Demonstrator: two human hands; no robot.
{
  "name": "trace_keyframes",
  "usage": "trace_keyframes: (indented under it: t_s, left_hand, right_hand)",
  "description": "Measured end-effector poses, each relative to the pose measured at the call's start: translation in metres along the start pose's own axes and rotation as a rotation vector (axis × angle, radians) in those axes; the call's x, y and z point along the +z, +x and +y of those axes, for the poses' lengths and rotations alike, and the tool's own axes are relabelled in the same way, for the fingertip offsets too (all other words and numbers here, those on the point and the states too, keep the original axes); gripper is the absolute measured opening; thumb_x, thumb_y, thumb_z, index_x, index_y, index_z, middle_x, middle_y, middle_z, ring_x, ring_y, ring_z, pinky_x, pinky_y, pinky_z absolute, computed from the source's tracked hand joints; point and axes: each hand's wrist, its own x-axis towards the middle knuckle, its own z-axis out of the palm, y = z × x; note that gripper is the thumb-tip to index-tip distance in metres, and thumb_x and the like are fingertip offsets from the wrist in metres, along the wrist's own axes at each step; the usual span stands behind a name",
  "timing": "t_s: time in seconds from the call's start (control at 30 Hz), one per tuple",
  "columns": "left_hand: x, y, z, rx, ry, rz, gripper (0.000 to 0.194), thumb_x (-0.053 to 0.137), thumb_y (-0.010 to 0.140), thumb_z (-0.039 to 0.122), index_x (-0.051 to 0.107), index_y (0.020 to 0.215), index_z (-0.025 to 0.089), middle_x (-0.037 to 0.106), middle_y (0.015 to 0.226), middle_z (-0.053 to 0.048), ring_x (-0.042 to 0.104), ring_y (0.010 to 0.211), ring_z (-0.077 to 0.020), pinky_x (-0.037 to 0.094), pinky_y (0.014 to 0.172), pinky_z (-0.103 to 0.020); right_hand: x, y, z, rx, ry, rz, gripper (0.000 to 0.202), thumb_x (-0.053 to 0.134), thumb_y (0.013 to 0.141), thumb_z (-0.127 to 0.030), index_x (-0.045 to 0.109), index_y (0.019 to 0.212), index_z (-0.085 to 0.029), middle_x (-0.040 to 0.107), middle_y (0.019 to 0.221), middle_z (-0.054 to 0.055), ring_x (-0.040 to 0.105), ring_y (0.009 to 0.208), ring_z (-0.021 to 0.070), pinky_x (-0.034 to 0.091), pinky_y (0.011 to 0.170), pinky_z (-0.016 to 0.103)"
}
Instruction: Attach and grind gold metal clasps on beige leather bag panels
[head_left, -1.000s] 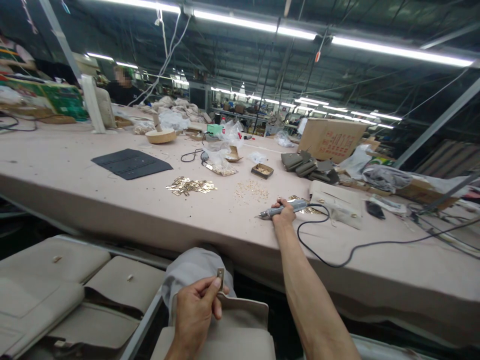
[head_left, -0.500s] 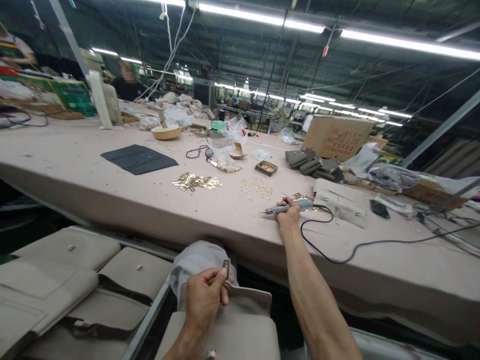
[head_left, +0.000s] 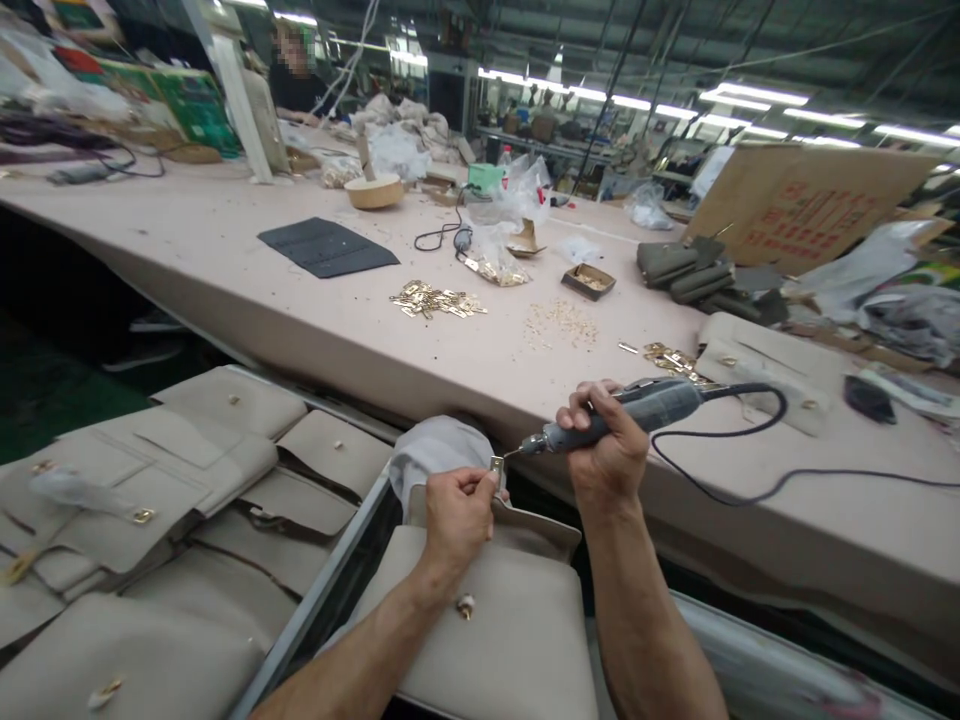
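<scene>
My left hand (head_left: pixel 461 515) pinches a small gold metal plate (head_left: pixel 496 467) at the edge of the flap (head_left: pixel 544 530) of a beige bag (head_left: pixel 517 620). A small gold clasp (head_left: pixel 466 606) sits on the bag's front. My right hand (head_left: pixel 609 440) is wrapped round a grey electric screwdriver (head_left: pixel 637 412), held nearly level. Its thin bit points left and its tip is at the metal plate; whether it touches a screw is too small to tell. A black cord (head_left: pixel 776 405) trails from the screwdriver to the right.
On the table (head_left: pixel 315 310) lie a pile of gold plates (head_left: pixel 435 300), scattered small screws (head_left: pixel 562 322), a little box (head_left: pixel 589 281) and a dark sheet (head_left: pixel 328 247). Several beige bags (head_left: pixel 202 450) are stacked at left. A cardboard box (head_left: pixel 817 205) stands at right; a person (head_left: pixel 296 75) sits far back.
My right hand has brought the screwdriver from the tabletop back toward the metal plate in my left hand. The view has tilted down. My left hand still holds the plate.
</scene>
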Motion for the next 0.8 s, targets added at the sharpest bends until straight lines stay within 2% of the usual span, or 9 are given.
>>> trace_keyframes:
  t_s: [0.17,0.53,0.7,0.8]
  left_hand:
    - [0.0,0.001,0.0,-0.012,-0.031,0.007,0.029,0.071,0.074,0.039,0.075,0.069,0.01,0.07,0.054,-0.005,0.043,0.027,-0.0078,0.025,0.028,-0.018]
    - [-0.002,0.0,-0.002,-0.013,-0.035,-0.006,0.03,0.071,0.075,0.041,0.075,0.07,0.012,0.071,0.056,-0.006,0.045,0.027,-0.0092,0.026,0.028,-0.02]
    - [-0.005,-0.004,-0.009,0.067,0.048,-0.028,0.031,0.07,0.081,0.041,0.075,0.071,0.012,0.07,0.055,-0.005,0.045,0.029,-0.009,0.027,0.029,-0.02]
    - [-0.006,-0.006,-0.016,0.091,0.017,-0.061,0.03,0.071,0.083,0.041,0.074,0.074,0.012,0.071,0.059,-0.005,0.045,0.031,-0.0082,0.029,0.03,-0.019]
  right_hand:
    - [0.005,-0.009,0.008,-0.106,-0.146,-0.1,0.015,0.079,0.081,-0.018,0.063,0.08,-0.016,0.062,0.074,0.0,0.049,0.05,0.0083,0.045,0.052,0.025]
    - [0.013,-0.023,0.02,-0.118,-0.237,-0.189,0.01,0.076,0.085,-0.016,0.068,0.079,-0.017,0.063,0.074,0.001,0.052,0.049,0.0094,0.045,0.051,0.026]
    - [0.017,-0.02,0.016,-0.04,-0.303,-0.384,0.012,0.076,0.087,-0.018,0.067,0.079,-0.018,0.06,0.065,-0.001,0.049,0.045,0.0092,0.044,0.047,0.025]
    - [0.021,-0.015,0.013,0.017,-0.341,-0.504,0.017,0.077,0.088,-0.02,0.065,0.077,-0.018,0.055,0.058,-0.004,0.047,0.043,0.0092,0.042,0.044,0.024]
